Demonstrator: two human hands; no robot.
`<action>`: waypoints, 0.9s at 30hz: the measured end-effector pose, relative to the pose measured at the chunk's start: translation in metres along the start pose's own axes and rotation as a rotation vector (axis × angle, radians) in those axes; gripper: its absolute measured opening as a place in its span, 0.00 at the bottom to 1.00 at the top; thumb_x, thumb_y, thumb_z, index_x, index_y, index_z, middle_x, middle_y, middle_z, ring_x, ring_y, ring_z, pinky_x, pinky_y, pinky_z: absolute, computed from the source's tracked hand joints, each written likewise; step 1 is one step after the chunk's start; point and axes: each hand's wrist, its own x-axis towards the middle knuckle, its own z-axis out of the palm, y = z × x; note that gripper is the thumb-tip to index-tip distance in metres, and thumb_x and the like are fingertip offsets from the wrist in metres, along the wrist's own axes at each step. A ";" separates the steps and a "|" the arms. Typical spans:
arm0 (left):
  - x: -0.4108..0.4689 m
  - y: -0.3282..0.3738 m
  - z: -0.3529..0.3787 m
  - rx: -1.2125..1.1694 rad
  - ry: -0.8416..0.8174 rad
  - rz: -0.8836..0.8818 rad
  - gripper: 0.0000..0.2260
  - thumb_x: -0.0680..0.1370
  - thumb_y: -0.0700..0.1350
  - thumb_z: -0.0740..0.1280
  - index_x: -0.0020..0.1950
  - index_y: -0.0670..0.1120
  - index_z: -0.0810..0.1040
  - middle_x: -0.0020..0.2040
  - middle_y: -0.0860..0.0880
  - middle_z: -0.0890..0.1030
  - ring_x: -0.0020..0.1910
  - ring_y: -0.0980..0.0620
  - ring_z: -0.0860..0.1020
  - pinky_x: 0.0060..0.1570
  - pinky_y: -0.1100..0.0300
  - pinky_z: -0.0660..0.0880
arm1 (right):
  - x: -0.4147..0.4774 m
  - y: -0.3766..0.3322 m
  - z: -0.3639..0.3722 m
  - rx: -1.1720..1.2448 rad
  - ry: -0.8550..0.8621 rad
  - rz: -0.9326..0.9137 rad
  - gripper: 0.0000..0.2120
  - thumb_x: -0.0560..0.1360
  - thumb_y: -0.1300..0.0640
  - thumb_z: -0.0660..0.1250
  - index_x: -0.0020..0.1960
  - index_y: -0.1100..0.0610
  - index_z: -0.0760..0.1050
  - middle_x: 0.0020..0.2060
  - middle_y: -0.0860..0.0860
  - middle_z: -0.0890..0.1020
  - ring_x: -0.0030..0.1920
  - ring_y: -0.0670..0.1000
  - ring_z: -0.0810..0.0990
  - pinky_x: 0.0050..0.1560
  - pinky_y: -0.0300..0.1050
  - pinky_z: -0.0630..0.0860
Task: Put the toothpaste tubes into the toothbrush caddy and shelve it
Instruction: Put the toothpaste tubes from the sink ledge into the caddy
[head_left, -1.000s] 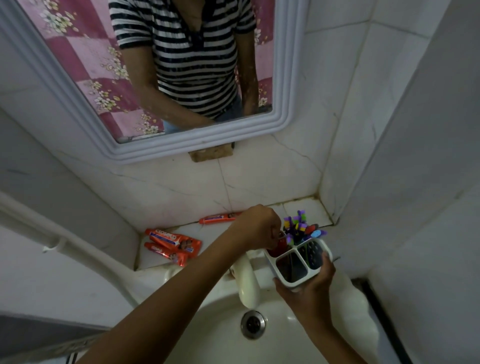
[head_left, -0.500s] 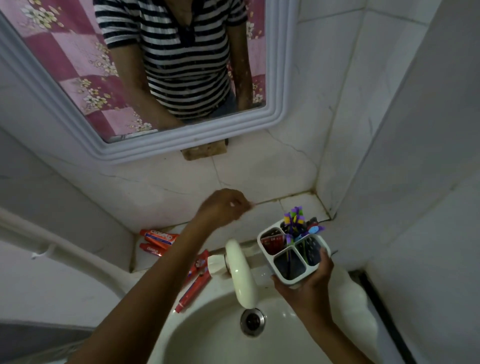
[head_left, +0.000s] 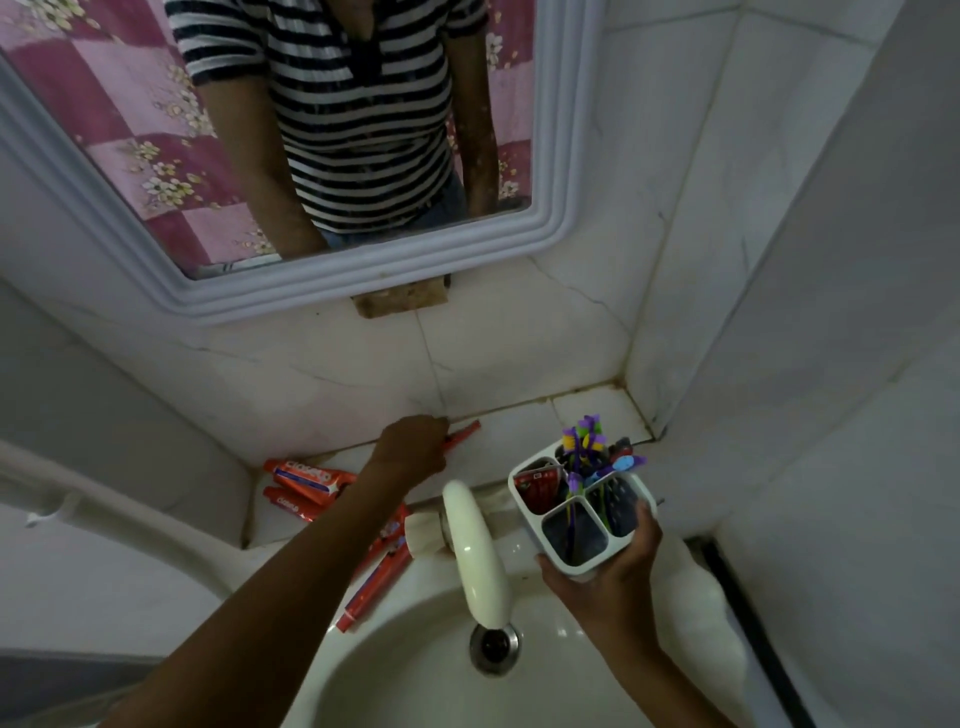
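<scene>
My right hand (head_left: 610, 577) holds the white toothbrush caddy (head_left: 582, 512) from below, over the right side of the basin. One red toothpaste tube (head_left: 540, 483) stands in its left compartment, and several toothbrushes (head_left: 584, 447) fill the back. My left hand (head_left: 413, 447) is closed on a thin red tube (head_left: 462, 434) lying on the tiled ledge against the wall. Two red tubes (head_left: 306, 480) lie at the ledge's left end. More red tubes (head_left: 376, 582) lie on the basin rim, partly hidden under my left forearm.
A cream tap (head_left: 478, 551) juts over the white basin (head_left: 415, 670) between my two arms. The mirror (head_left: 332, 130) hangs above the ledge (head_left: 597, 410). Tiled walls close in at the right corner.
My left hand left the caddy, reached back to the ledge and closed on the thin red tube. The caddy stays in my right hand, with a tube now in its left compartment.
</scene>
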 end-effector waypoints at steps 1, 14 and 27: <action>-0.002 0.003 -0.010 -0.131 0.042 0.000 0.15 0.74 0.46 0.70 0.59 0.44 0.76 0.55 0.42 0.82 0.53 0.43 0.81 0.51 0.53 0.77 | 0.000 0.000 0.000 0.003 -0.004 0.003 0.63 0.54 0.62 0.90 0.78 0.56 0.55 0.70 0.68 0.68 0.67 0.54 0.75 0.66 0.32 0.73; -0.037 0.075 -0.079 -0.864 0.148 0.356 0.13 0.69 0.38 0.74 0.49 0.45 0.76 0.45 0.49 0.82 0.46 0.50 0.83 0.50 0.51 0.83 | 0.001 0.002 0.002 0.010 -0.020 0.045 0.64 0.55 0.59 0.90 0.80 0.54 0.54 0.73 0.66 0.67 0.69 0.66 0.78 0.65 0.62 0.81; -0.062 -0.028 -0.052 -0.643 0.157 0.008 0.13 0.77 0.43 0.69 0.62 0.52 0.77 0.56 0.50 0.82 0.51 0.51 0.82 0.53 0.54 0.81 | 0.000 0.004 0.000 0.036 -0.035 0.049 0.65 0.56 0.59 0.90 0.81 0.54 0.53 0.73 0.64 0.65 0.70 0.64 0.76 0.65 0.59 0.81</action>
